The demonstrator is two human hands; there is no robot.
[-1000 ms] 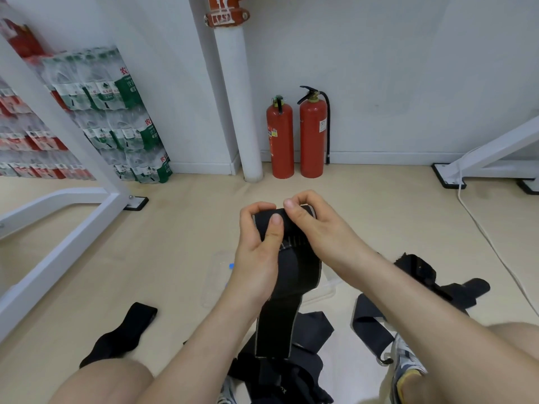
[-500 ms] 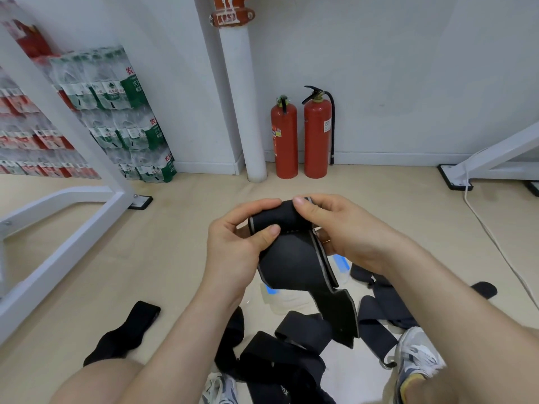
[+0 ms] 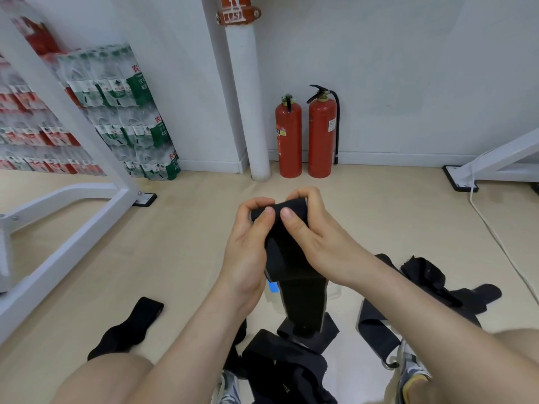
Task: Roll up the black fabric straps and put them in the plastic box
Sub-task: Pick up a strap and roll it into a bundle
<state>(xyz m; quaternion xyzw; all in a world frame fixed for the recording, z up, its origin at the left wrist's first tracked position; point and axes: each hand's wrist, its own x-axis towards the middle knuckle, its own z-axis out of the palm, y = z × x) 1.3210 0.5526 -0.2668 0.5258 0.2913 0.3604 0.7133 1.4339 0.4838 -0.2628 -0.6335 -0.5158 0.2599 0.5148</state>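
The left hand [image 3: 248, 246] and right hand [image 3: 315, 234] both grip the rolled top of a black strap [image 3: 294, 275], whose loose tail hangs down below them. The clear plastic box [image 3: 334, 291] sits on the floor beneath the hands, mostly hidden behind that tail. More loose straps [image 3: 280, 354] lie heaped below the wrists.
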